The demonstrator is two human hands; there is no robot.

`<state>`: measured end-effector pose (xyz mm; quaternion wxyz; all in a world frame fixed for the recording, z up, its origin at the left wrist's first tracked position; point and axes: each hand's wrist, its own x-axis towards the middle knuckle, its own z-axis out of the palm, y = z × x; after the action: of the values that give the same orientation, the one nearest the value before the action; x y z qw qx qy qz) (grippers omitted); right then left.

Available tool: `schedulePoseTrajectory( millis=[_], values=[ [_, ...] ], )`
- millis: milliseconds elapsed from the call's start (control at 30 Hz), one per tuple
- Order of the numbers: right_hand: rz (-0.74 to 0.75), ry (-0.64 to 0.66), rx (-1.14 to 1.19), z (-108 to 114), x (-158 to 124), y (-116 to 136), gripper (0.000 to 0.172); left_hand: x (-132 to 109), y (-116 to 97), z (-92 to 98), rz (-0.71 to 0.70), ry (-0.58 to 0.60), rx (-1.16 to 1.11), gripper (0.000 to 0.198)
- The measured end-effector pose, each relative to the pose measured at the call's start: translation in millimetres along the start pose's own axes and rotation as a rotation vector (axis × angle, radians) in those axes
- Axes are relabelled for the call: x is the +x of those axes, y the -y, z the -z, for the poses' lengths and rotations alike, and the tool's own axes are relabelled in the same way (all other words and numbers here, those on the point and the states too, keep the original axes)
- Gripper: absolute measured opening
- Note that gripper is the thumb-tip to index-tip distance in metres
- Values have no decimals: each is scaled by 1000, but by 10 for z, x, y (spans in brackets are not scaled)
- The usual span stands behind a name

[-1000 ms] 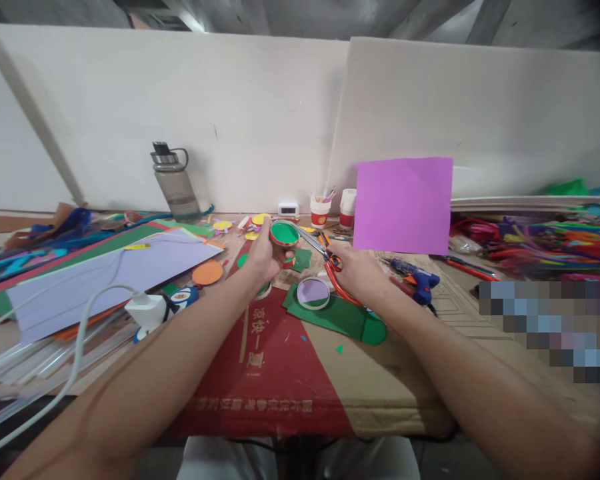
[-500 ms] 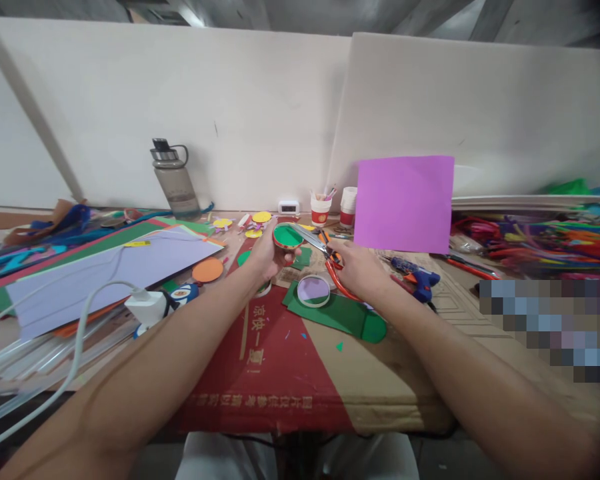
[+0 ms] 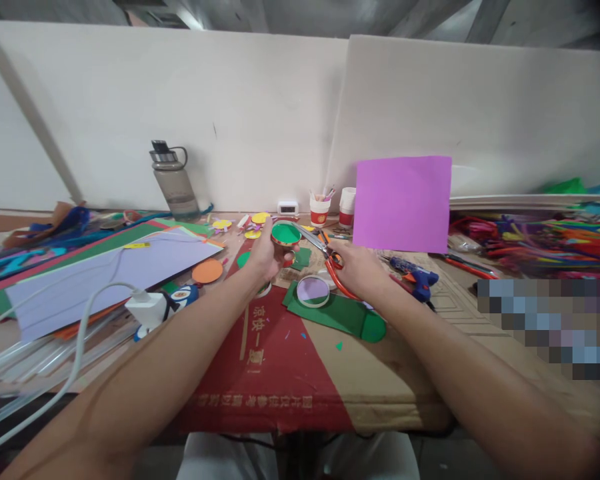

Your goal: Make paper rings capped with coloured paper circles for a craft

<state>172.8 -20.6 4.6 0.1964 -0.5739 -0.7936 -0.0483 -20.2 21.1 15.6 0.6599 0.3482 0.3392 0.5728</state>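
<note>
My left hand (image 3: 267,257) is closed around a round paper cup piece (image 3: 286,233) with a green disc across its face and a reddish edge. How deep the piece is, the hand hides. My right hand (image 3: 357,267) grips scissors (image 3: 316,241) with orange-red handles; the blades point left, their tips at the right rim of the green-faced piece. Below the hands, a white ring with a purple disc (image 3: 313,289) lies on a dark green paper strip (image 3: 335,313). Small green scraps (image 3: 339,346) are scattered nearer to me.
A red and brown cardboard sheet (image 3: 280,393) covers the table's middle. Left are paper sheets (image 3: 115,273), a white plug (image 3: 147,307) and a bottle (image 3: 174,187). A glue gun (image 3: 423,283), an upright purple sheet (image 3: 403,203) and paper cups (image 3: 320,210) stand or lie rightward and behind.
The green-faced piece has shifted very slightly left and tilted a little in my left hand. The scissors stay almost in place at its rim.
</note>
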Motion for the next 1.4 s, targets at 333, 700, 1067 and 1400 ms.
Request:
schedulePoseTrajectory(
  millis=[333, 700, 1067, 1400],
  values=[
    [31, 9, -25, 4, 3, -8, 40, 28, 44, 55, 72, 131, 91, 66],
    [54, -7, -74, -4, 8, -29, 42, 4, -73, 36, 76, 36, 46, 66],
    [50, 12, -81, 22, -12, 9, 38, -6, -35, 28, 90, 94, 194, 68],
    [79, 17, -83, -24, 38, -68, 46, 26, -87, 69, 162, 93, 227, 75]
  ],
)
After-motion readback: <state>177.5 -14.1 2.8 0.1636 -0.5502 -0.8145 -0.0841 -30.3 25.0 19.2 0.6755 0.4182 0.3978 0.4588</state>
